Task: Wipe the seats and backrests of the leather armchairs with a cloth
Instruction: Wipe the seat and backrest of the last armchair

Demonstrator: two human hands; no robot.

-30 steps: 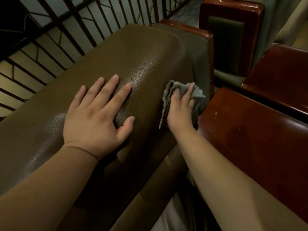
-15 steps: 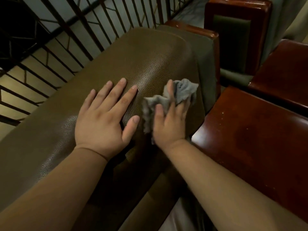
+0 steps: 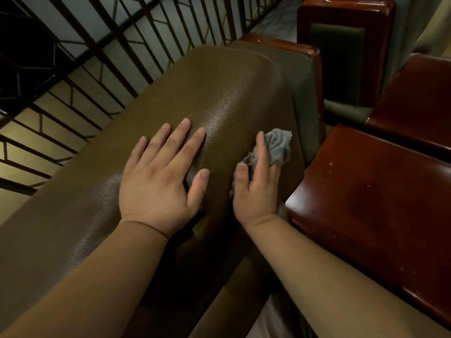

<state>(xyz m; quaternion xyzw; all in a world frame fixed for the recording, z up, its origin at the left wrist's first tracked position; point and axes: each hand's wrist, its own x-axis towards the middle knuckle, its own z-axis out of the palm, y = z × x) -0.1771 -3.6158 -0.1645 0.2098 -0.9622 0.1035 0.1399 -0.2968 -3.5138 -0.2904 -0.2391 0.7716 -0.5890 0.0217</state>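
The olive-brown leather backrest (image 3: 227, 89) of an armchair fills the middle of the head view, seen from above. My left hand (image 3: 161, 176) lies flat on its top with the fingers spread and straight. My right hand (image 3: 256, 189) presses a crumpled grey cloth (image 3: 278, 145) against the right slope of the backrest. The index finger and thumb lie straight over the cloth, while the other fingers are hidden in its folds.
A glossy red-brown wooden armrest (image 3: 373, 198) runs along the right. Behind it stands a second chair with a dark green panel (image 3: 336, 59) and wooden frame. A dark metal railing (image 3: 80, 57) stands close behind the backrest at left and top.
My right hand slid the cloth leftward across the backrest toward the left hand, then shifted a little back right. The left hand stayed flat on top.
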